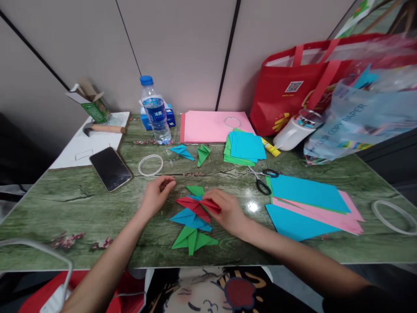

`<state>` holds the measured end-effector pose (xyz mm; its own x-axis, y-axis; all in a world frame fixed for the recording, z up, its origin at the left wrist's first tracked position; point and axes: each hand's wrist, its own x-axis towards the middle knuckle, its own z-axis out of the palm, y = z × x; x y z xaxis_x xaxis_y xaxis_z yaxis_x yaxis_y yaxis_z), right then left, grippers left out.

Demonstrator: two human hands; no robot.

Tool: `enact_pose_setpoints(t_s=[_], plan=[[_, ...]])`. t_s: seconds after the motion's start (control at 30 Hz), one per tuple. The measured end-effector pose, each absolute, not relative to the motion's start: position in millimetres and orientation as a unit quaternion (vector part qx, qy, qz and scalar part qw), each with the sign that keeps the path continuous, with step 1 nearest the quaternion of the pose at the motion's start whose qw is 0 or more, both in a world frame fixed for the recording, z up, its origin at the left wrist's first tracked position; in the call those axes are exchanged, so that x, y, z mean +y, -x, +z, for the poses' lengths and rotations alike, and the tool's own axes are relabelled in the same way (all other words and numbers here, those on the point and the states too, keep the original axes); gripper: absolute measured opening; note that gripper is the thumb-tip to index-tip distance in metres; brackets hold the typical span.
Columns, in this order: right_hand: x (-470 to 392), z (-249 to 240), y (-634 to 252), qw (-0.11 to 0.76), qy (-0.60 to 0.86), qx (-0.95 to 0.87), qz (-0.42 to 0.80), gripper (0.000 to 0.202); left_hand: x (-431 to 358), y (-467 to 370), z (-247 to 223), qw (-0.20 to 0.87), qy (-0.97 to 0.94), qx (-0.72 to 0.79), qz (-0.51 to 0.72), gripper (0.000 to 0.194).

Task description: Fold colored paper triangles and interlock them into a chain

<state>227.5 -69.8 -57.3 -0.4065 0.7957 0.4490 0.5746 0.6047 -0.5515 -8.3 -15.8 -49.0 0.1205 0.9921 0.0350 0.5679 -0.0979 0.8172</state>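
My right hand [228,213] pinches a red folded paper piece [211,206] between thumb and fingers, over a group of folded pieces on the table. In that group another red piece [192,203] lies beneath it, with a blue piece [190,218] below and a green piece [193,239] nearest me. At the far end of the group, a green tip [194,190] shows. To the left hovers my left hand [157,193], its fingers curled and thumb close to the forefinger, with nothing visible in it. Beyond lie a small blue folded piece [182,151] and a green one [203,154].
Scissors [262,178] lie right of my hands, beside cut coloured sheets [309,193]. Blue and green squares [247,145] are stacked behind. A phone [110,168], white ring [150,165], hammer [104,128] and water bottle [155,113] stand left. A red bag [289,87] fills the back right.
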Motion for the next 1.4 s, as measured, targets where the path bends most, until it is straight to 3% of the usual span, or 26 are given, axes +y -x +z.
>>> enact_pose_setpoints(t_s=[0.17, 0.4, 0.53, 0.63, 0.7, 0.83, 0.9, 1.0, 1.07, 1.4], plan=[[-54, -43, -229, 0.394, 0.502, -0.73, 0.243, 0.01, -29, 1, -48, 0.339, -0.699, 0.552, 0.303, 0.032], [-29, -57, -239, 0.401, 0.605, -0.647, 0.235, 0.056, -30, -14, -50, 0.285, -0.772, 0.503, 0.263, 0.027], [-28, -66, -242, 0.376, 0.625, -0.647, 0.221, 0.067, -32, -18, -52, 0.254, -0.822, 0.451, 0.235, 0.017], [-37, -60, -246, 0.313, 0.62, -0.693, 0.194, 0.067, -32, -20, -55, 0.235, -0.835, 0.44, 0.232, 0.016], [-44, -50, -252, 0.226, 0.62, -0.734, 0.164, 0.065, -32, -20, -57, 0.228, -0.842, 0.433, 0.227, 0.014], [-48, -25, -267, 0.06, 0.637, -0.766, 0.058, 0.038, -30, -19, -61, 0.22, -0.853, 0.42, 0.219, 0.016], [-41, -18, -272, 0.078, 0.588, -0.804, 0.046, 0.025, -28, -18, -61, 0.217, -0.855, 0.42, 0.214, 0.017], [-24, -21, -270, 0.182, 0.389, -0.898, 0.097, 0.023, -24, -19, -60, 0.208, -0.864, 0.419, 0.184, 0.017], [-16, -33, -266, 0.205, 0.296, -0.927, 0.109, 0.022, -22, -20, -59, 0.198, -0.871, 0.42, 0.16, 0.018], [-24, -65, -258, 0.201, 0.319, -0.921, 0.097, 0.022, -16, -27, -38, 0.191, -0.866, 0.456, 0.069, 0.025]])
